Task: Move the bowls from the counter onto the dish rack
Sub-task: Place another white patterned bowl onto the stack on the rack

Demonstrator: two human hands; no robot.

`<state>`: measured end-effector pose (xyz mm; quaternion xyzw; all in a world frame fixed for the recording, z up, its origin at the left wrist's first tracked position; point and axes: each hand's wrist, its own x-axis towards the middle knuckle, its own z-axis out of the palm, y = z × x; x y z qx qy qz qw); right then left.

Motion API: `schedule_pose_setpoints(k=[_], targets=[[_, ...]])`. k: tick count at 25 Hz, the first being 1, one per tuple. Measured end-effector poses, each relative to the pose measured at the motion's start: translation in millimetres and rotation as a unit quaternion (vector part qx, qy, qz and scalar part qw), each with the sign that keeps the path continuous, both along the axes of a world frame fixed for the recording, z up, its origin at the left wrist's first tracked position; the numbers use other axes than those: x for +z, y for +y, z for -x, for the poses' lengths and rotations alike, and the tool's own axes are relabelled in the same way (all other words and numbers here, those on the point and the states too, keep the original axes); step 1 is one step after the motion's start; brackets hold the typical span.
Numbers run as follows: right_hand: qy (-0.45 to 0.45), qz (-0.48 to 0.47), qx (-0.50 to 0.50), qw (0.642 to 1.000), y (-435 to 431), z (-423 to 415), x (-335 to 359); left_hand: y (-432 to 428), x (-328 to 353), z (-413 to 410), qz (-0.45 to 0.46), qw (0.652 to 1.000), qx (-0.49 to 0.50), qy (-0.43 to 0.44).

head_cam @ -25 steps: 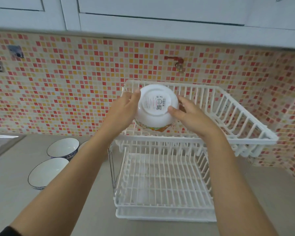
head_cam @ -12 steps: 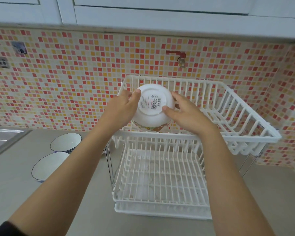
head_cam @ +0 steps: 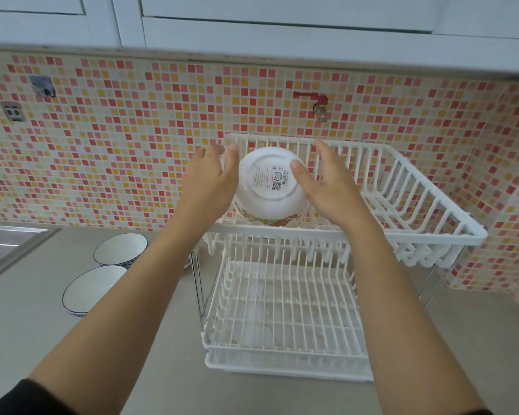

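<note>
A white bowl [head_cam: 267,187] with a label on its base and a coloured pattern at its rim leans in the left part of the upper tier of the white two-tier dish rack [head_cam: 432,235], base towards me. My left hand [head_cam: 210,181] is just left of the bowl, fingers spread and off it. On the bowl's right side is my right hand [head_cam: 330,187], fingers lifted, only the thumb tip on the base. Two blue-rimmed white bowls [head_cam: 120,248] [head_cam: 93,289] stand on the counter to the left.
The rack's lower tier [head_cam: 282,310] holds nothing. A steel sink [head_cam: 6,244] lies at the far left. A red wall tap [head_cam: 319,106] juts out above the rack, and white cabinets [head_cam: 282,31] hang overhead. Tiled walls close the back and right.
The bowl has gone down into the upper tier. Both hands, which gripped it before, have spread apart from its sides.
</note>
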<state>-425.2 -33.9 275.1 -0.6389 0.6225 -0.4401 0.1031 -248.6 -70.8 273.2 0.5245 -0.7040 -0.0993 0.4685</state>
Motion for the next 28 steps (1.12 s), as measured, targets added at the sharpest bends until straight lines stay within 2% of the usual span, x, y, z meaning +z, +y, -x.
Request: schedule_pose_setpoints(k=[3, 5, 8, 13, 15, 18, 20, 22, 25, 28], targets=[[0.030, 0.105, -0.026, 0.994, 5, -28, 5, 4, 11, -15, 0.003, 1.000, 0.003, 0.026], [0.030, 0.140, -0.003, 0.990, 7, -58, 8, 5, 18, -34, 0.009, 0.999, 0.015, 0.037], [0.015, 0.143, 0.059, 0.988, 0, -111, 10, 4, 22, -73, 0.012, 0.998, 0.045, 0.053], [0.025, 0.102, 0.115, 0.988, -30, -206, -6, -11, 4, -161, -0.046, 0.992, 0.103, 0.064], [0.016, 0.051, 0.131, 0.990, -48, -238, -31, -23, -20, -196, -0.095, 0.987, 0.130, 0.030], [-0.001, -0.087, 0.135, 0.987, -77, -275, -90, -49, -82, -242, -0.209, 0.959, 0.163, -0.097], [-0.010, -0.201, 0.115, 0.973, -95, -295, -138, -62, -128, -268, -0.303, 0.930, 0.187, -0.086], [-0.010, -0.281, 0.101, 0.954, -112, -311, -185, -71, -174, -290, -0.361, 0.906, 0.194, -0.109], [-0.012, -0.355, 0.097, 0.930, -134, -326, -244, -81, -231, -313, -0.416, 0.883, 0.191, -0.107], [-0.032, -0.417, 0.067, 0.906, -155, -344, -287, -96, -274, -330, -0.450, 0.867, 0.207, -0.054]])
